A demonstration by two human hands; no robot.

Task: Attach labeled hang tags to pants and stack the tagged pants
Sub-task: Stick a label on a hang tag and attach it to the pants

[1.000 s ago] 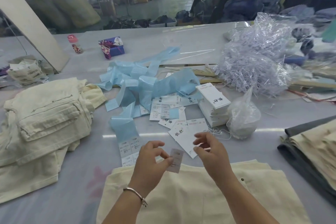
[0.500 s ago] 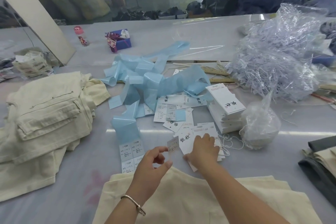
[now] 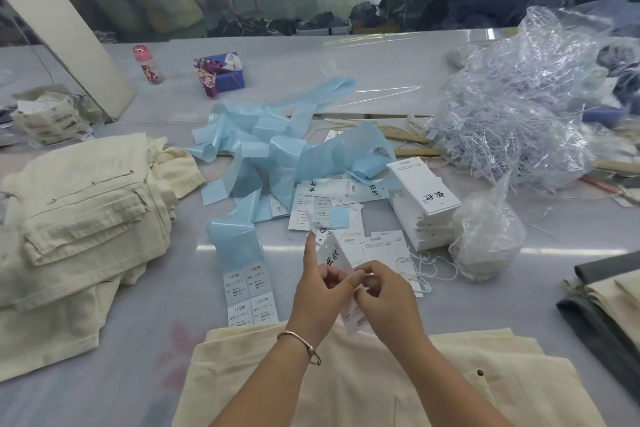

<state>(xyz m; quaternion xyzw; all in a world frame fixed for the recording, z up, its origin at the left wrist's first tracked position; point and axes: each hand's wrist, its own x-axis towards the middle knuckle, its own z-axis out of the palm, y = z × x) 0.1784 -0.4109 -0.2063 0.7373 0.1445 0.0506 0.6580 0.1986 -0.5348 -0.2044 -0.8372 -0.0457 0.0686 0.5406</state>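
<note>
Holding a white hang tag up above the near edge of the table, both hands are meeting at the middle of the view. The left hand is pinching the tag with curled fingers while its index finger is pointing straight up along the tag's left edge. The right hand is curling its fingers and pinching at the tag's lower right side, where a smaller tag is hanging down below the knuckles; whether a string is between those fingertips is too small to tell. A bangle is sitting on the left wrist.

Directly beneath the forearms a cream pair of pants is lying flat at the near edge. A pile of cream pants is resting on the left, and folded grey and cream garments are lying at the right edge. Behind the hands, loose tags are lying scattered, a strip of printed size labels is trailing from a tangle of blue backing tape, and a block of stacked tags is standing just beside a clear bag of string. A heap of clear plastic fasteners is filling the far right. A small bottle and a blue box are standing farther back
</note>
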